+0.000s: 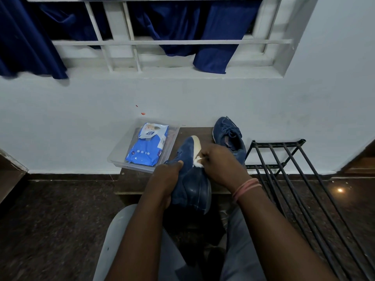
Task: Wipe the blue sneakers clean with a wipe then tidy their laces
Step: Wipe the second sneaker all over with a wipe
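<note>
Dim light; right hand (218, 163) nearly hides wipe (197, 161).

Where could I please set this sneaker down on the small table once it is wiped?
The table shows bare wood at its near left corner, in front of the clear tray holding the wipes pack. A smaller strip lies behind the held sneaker, between the tray and the other sneaker. The right side is crowded by that sneaker and the right hand.

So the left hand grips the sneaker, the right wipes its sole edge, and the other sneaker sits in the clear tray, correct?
Not quite. The head view shows the other sneaker on the dark stool beside the clear tray, which holds the wipes pack. The rest stands.
</note>
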